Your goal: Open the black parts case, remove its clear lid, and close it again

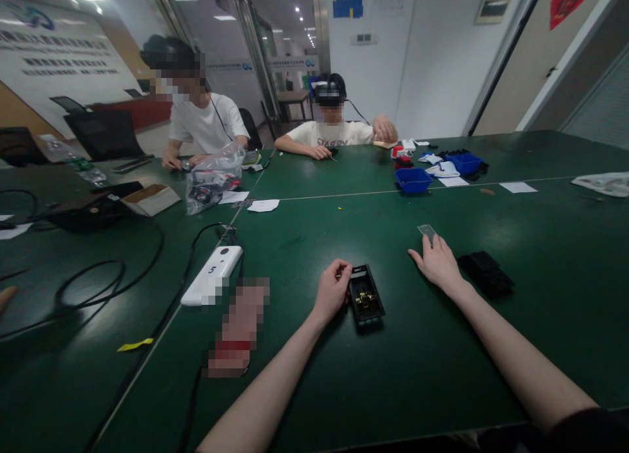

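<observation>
A small open black plastic case (pixel 360 284) rests on the green table, with shiny brass-coloured metal parts (pixel 365 300) inside it. My left hand (pixel 334 288) is at its left edge, fingers curled and closed on its upper left side. To the right, my right hand (pixel 437 261) lies palm down on the table with its fingers stretched and the thumb apart. Its fingertips touch a small clear flat sheet (pixel 426 230). Beside my right wrist lies a stack of flat black pieces (pixel 485 273), whose kind I cannot make out.
On the left are a white power bank marked 5 (pixel 216 273), a blurred reddish object (pixel 240 325) and black cables (pixel 162 322). Two people sit across the table (pixel 314 223). Farther back are a blue tray (pixel 413 179), a plastic bag (pixel 216 177) and paper pieces (pixel 264 206).
</observation>
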### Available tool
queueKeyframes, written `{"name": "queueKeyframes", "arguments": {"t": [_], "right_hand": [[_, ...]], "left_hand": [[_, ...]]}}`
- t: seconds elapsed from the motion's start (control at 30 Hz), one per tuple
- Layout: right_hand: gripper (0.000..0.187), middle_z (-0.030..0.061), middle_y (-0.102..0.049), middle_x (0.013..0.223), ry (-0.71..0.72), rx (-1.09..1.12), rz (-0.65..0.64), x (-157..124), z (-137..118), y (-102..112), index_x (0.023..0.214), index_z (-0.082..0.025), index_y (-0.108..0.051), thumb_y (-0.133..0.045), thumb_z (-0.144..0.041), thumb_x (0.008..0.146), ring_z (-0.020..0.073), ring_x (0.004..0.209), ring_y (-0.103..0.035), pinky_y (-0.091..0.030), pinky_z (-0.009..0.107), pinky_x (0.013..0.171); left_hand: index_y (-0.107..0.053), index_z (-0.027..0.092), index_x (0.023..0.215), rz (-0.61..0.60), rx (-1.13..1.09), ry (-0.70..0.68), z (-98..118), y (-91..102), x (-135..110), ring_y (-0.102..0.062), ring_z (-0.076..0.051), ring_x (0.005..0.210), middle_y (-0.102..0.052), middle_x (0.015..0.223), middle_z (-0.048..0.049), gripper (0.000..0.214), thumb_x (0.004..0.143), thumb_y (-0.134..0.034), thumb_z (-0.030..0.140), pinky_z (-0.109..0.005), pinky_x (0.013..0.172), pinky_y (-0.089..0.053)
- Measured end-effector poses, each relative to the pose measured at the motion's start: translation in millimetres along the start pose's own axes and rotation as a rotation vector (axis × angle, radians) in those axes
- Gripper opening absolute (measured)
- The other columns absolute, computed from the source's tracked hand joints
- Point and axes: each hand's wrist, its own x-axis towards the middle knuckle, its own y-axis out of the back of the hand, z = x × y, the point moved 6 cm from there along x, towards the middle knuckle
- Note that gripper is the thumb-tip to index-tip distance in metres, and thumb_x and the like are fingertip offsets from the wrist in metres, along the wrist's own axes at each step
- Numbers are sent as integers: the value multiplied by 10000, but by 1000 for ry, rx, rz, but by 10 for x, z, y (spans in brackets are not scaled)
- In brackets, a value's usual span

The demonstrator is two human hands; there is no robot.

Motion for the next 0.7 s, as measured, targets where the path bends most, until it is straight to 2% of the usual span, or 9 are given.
{"name": "queueKeyframes", "arguments": {"t": [0.2, 0.37, 0.5, 0.6, 0.7], "right_hand": [[618, 292, -532, 1146, 12, -4, -44, 7, -52, 60, 1221, 49, -445, -324, -454, 883, 337, 1048, -518, -416, 425, 852], [484, 249, -545, 1117, 54, -3, -47, -15, -128, 88, 1078, -21, -565, -344, -408, 887, 314, 996, -532, -444, 395, 795], [420, 248, -558, 1100, 59, 21, -25, -26, -153, 106, 1032, -23, -563, -379, -371, 885, 310, 1000, -535, -435, 391, 811], [312, 195, -612, 1006, 112, 46, -43, -44, -226, 136, 987, -68, -563, -371, -295, 891, 279, 937, -561, -438, 375, 794], [279, 168, -629, 989, 202, 62, -62, -98, -372, 202, 1041, -100, -547, -378, -259, 886, 262, 916, -571, -447, 363, 778]], "left_hand": [[-502, 166, 752, -11, 8, 7, -17, -8, 1, -410, -60, 309, -476, 513, 67, 239, 811, -496, 398, -169, 302, -311], [-511, 164, 758, -25, 33, 7, -36, -10, 11, -429, -65, 322, -482, 516, 62, 250, 814, -490, 407, -170, 313, -317], [-521, 162, 767, -32, 47, -4, -46, -10, 18, -433, -65, 324, -489, 517, 59, 266, 819, -483, 420, -170, 321, -317], [-528, 158, 787, -50, 53, -6, -52, -21, 20, -443, -69, 331, -495, 518, 54, 279, 831, -460, 425, -174, 331, -330], [-533, 155, 806, -62, 55, -9, -52, -26, 20, -450, -72, 339, -508, 533, 48, 283, 838, -443, 422, -177, 335, -338]]}}
